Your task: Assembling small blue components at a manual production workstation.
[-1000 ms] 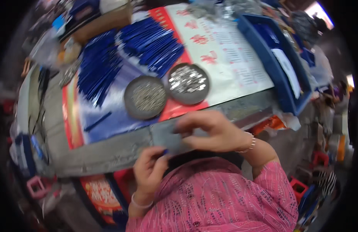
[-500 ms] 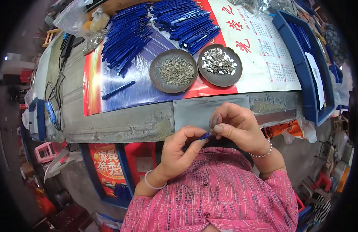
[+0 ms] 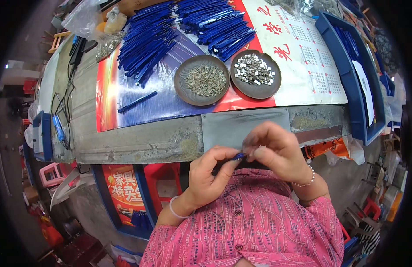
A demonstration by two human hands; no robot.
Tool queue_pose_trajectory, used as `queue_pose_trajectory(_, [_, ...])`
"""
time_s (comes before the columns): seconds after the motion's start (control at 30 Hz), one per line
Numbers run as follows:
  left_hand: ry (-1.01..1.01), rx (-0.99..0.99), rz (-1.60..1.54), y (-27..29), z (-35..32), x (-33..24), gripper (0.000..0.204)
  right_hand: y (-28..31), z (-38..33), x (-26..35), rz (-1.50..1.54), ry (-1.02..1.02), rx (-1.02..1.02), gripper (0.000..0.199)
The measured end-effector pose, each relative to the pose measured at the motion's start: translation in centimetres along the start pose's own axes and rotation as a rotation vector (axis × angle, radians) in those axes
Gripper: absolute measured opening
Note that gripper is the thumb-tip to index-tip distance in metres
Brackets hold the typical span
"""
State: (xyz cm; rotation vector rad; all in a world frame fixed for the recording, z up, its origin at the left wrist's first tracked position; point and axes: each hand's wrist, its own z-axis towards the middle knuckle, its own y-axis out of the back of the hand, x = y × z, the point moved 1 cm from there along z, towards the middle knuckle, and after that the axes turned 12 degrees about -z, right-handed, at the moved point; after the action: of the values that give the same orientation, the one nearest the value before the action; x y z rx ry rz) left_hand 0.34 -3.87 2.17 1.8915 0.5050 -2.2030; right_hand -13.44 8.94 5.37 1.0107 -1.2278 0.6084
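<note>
Just past the table's front edge, my left hand (image 3: 209,171) pinches a slim blue strip (image 3: 238,156) between thumb and forefinger. Most of the strip is hidden by the hand. My right hand (image 3: 279,149) meets the strip's end with thumb and fingers drawn together. Its fingertips are smeared by motion, and what they hold is too small to name. Ahead of the hands, one dark round dish (image 3: 181,92) bears many small metal pins (image 3: 207,79). Beside it, touching or nearly so, a second dish (image 3: 259,94) carries shiny small discs (image 3: 255,69).
Two heaps of blue strips, a left one (image 3: 146,42) and a right one (image 3: 219,29), lie behind the dishes. A single strip (image 3: 137,102) lies apart. Under the hands' far side is a grey plate (image 3: 219,129). A blue crate (image 3: 357,120) stands at right; a cable (image 3: 68,102) runs at left.
The right hand's fingers have lifted slightly and blurred at the strip's end; the thin pin seen in them before no longer shows clearly. The left hand keeps its pinch.
</note>
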Motion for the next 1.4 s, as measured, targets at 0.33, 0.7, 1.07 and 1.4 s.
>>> queue_pose_trajectory(0.33, [-0.025,0.114,0.051,0.0,0.3,0.2,0.017,1.7,0.9,-0.3,-0.096,-0.028,0.152,0.011])
queue_pose_trajectory(0.7, [0.167,-0.029,-0.195,0.4,0.5,-0.1,0.017,5.8,4.9,-3.5,-1.223,0.138,-0.110,0.033])
queue_pose_trajectory(1.07, [0.254,-0.120,-0.375,0.3,0.6,0.1,0.018,5.4,4.5,-1.7,-1.005,0.216,-0.039,0.016])
queue_pose_trajectory(1.4, [0.155,-0.065,-0.601,-0.5,1.2,0.7,0.027,-0.3,1.5,-0.1,-0.346,0.357,-0.131,0.021])
